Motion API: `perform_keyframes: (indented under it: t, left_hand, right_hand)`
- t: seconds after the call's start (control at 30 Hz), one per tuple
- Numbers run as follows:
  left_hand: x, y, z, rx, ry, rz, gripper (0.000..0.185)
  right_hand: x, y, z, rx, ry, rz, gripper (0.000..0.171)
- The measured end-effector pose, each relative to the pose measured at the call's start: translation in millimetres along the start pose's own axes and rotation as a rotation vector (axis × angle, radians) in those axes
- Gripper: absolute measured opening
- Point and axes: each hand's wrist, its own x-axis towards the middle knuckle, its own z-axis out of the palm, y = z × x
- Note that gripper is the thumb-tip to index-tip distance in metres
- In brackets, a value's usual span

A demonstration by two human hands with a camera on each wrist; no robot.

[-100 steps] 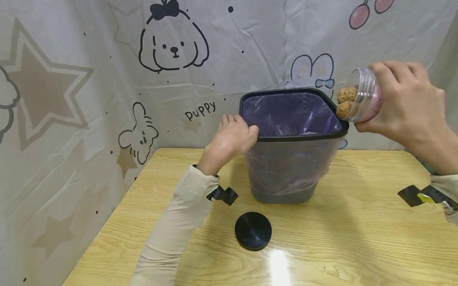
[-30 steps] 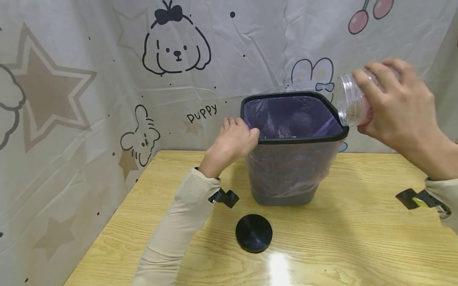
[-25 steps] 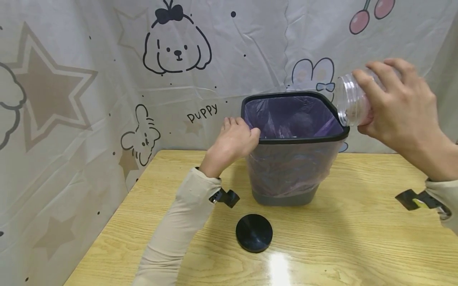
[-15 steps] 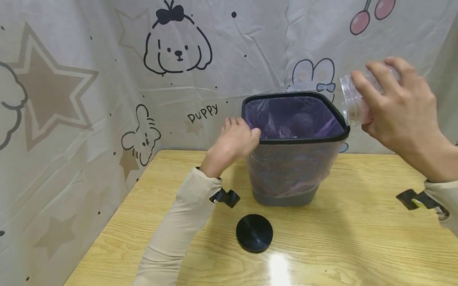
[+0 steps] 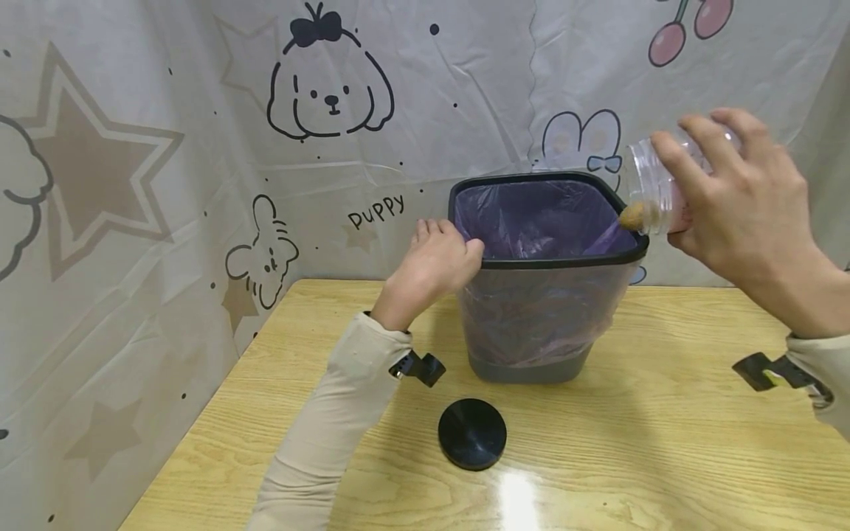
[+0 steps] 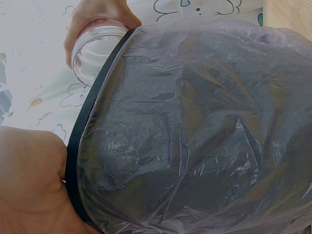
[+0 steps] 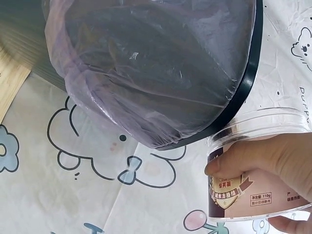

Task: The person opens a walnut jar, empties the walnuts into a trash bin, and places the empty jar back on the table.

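Observation:
My left hand (image 5: 432, 258) grips the left rim of a trash bin (image 5: 524, 324), which has a purple plastic bag lining it and folded over its outside. My right hand (image 5: 747, 195) holds a clear plastic jar (image 5: 654, 173) tipped onto its side, its mouth at the bin's right rim. One brown cookie-like lump (image 5: 632, 217) sticks out of the jar's mouth over the rim. In the right wrist view, the jar (image 7: 253, 190) shows a pink printed label, with the thumb across it. What lies in the bottom of the bin is hidden.
A round black lid (image 5: 472, 434) lies on the wooden table (image 5: 637, 450) in front of the bin. A white curtain (image 5: 412, 88) with cartoon drawings hangs behind and to the left.
Two brown lumps showed in the jar at first. A blurred one then appeared inside the bin. Another has since slid to the jar's mouth. The left hand stays on the rim.

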Motion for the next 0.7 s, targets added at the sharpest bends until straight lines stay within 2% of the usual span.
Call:
perform_keyframes:
  t: [0.23, 0.37, 0.5, 0.6, 0.7]
  left_hand:
    - [-0.6, 0.6, -0.8, 0.007, -0.013, -0.001, 0.07]
    - [-0.4, 0.3, -0.5, 0.0, -0.012, -0.002, 0.069]
    - [-0.6, 0.0, -0.5, -0.004, -0.005, -0.004, 0.069]
    - [-0.5, 0.3, -0.3, 0.007, 0.005, -0.003, 0.069]
    - [-0.5, 0.5, 0.3, 0.015, 0.013, 0.0, 0.069]
  right_hand:
    - [-1.7, 0.5, 0.7, 0.019, -0.007, 0.007, 0.106]
    - [-0.8, 1.9, 2.6, 0.037, 0.043, -0.058, 0.103]
    - [0.8, 1.8, 4.6, 0.044, 0.079, -0.14, 0.109]
    - [1.2, 0.5, 4.6, 0.023, 0.071, -0.158, 0.114]
    - [2.0, -0.1, 4.4, 0.005, 0.074, -0.164, 0.105]
